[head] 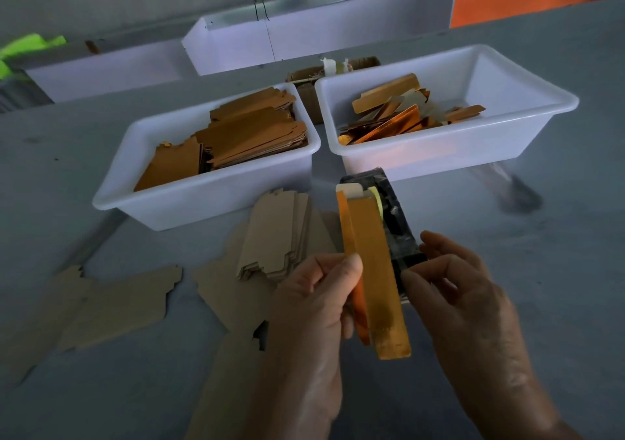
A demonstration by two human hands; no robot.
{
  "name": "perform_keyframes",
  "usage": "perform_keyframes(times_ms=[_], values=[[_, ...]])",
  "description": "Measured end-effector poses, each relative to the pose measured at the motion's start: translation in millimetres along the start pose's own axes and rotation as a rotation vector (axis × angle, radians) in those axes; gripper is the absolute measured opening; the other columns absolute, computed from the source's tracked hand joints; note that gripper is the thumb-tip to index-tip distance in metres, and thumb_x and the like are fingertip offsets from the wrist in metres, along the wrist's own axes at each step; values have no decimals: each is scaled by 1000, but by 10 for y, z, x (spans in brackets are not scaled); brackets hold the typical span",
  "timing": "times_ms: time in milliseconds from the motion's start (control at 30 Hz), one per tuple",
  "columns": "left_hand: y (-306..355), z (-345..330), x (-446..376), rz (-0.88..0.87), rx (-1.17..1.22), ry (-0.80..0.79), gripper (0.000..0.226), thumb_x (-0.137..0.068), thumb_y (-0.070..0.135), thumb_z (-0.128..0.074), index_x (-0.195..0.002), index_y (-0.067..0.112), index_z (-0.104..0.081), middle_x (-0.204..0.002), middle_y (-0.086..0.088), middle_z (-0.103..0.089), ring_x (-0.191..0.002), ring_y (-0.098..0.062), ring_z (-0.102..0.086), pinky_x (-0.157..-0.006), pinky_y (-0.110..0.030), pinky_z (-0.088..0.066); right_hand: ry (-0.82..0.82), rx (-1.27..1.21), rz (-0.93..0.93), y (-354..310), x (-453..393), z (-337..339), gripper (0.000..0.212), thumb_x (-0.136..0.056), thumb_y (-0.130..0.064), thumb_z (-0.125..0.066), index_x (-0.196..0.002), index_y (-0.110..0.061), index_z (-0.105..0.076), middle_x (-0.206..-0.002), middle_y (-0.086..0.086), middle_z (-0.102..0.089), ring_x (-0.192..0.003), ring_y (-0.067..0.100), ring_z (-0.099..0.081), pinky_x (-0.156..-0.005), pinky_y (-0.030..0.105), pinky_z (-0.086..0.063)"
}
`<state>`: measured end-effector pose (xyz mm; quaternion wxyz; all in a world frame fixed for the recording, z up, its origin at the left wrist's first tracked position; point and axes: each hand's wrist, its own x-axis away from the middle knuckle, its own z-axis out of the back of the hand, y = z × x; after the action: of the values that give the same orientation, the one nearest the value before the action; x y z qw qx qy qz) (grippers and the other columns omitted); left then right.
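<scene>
At the near left, loose brown blanks (111,304) lie flat on the grey table (568,243). A neater stack (275,233) sits just right of them, in front of the left tub (209,203) of flat gold pieces. The left hand (314,307) pinches the folded gold sleeve (378,270) at about mid-length, thumb on its front face, and holds it up, tilted, above the table's near middle. Directly behind it sits the black tape dispenser (397,216), close to the right tub (439,159) of jumbled gold pieces (folded ones, by the look). The right hand (470,301) is curled at the dispenser's near end; I cannot tell whether its fingertips grip any tape. The step looks like taping the sleeve's seam. To do it well, pinch firmly so the overlapping edges sit flush, draw a short length of tape straight out, tear it cleanly on the blade, and lay it squarely across the seam.
</scene>
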<state>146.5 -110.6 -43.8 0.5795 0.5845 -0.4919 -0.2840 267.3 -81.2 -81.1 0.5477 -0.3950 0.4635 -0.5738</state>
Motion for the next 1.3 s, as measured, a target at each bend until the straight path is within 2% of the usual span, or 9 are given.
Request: perform_keyframes(times_ms=[133, 267, 500, 633, 733, 833, 967, 1167, 1300], values=[[47, -60, -31, -51, -142, -63, 18, -87, 18, -63, -70, 14, -63, -51, 4, -51, -39, -4, -42, -40, -14, -37, 12, 9, 26, 35, 12, -18, 13, -76, -19, -71, -65, -20, -64, -123, -14, -55, -104, 6, -59, -78, 20, -44], [83, -79, -68, -100, -348, -86, 16, -88, 24, -62, -72, 21, -64, -49, 11, -53, -42, 1, -46, -45, -13, -37, 34, 42, 82, 48, 27, -31, 11, -75, -21, -68, -66, -19, -64, -119, -12, -57, -98, -8, -55, -70, -1, -38], [120, -128, -85, -241, -626, -69, 8, -88, 31, -59, -83, 27, -64, -63, 18, -60, -61, 5, -56, -49, -9, -40, 56, 226, 205, 32, -17, -9, 18, -75, -1, -70, -62, -10, -59, -104, -7, -64, -90, -1, -60, -68, -4, -36], [126, -80, -103, -160, -522, -107, 10, -88, 30, -61, -80, 25, -66, -58, 13, -59, -51, 2, -53, -48, -12, -39, 21, 78, 126, -19, -62, 125, 14, -80, -12, -64, -69, -19, -60, -104, -14, -65, -85, 1, -64, -67, 1, -42], [169, -3, -92, -46, -336, -162, 13, -87, 21, -63, -76, 17, -69, -52, 7, -56, -39, -2, -46, -40, -14, -36, -25, -71, 96, -171, -87, 300, 4, -77, -26, -64, -74, -24, -62, -87, -11, -67, -72, 3, -63, -60, 8, -46], [153, 41, -52, -7, -276, -181, 14, -85, 19, -65, -73, 15, -70, -51, 1, -58, -37, -7, -45, -38, -16, -37, -298, -299, 52, -359, -51, 394, 11, -65, -31, -66, -72, -24, -69, -66, 0, -66, -58, 5, -59, -53, 14, -48], [133, 47, -2, 9, -277, -181, 13, -83, 21, -66, -74, 14, -73, -57, 1, -65, -47, -8, -57, -44, -17, -44, -565, -240, 83, -425, -62, 354, 15, -62, -34, -63, -73, -30, -73, -67, -3, -68, -60, 1, -60, -53, 12, -47], [140, 74, 25, 10, -310, -183, 8, -81, 24, -67, -77, 21, -74, -70, -1, -72, -68, -18, -71, -68, -37, -61, -531, -111, 137, -371, -89, 244, 8, -72, -41, -68, -77, -38, -73, -71, -4, -68, -63, 5, -60, -53, 15, -46], [154, 95, 36, 42, -271, -213, 9, -83, 17, -67, -78, 17, -74, -75, -3, -74, -72, -15, -73, -67, -29, -60, -518, -89, 133, -342, -83, 244, 43, -60, -44, -59, -101, -54, -64, -73, -4, -68, -63, 6, -62, -57, 15, -49]])
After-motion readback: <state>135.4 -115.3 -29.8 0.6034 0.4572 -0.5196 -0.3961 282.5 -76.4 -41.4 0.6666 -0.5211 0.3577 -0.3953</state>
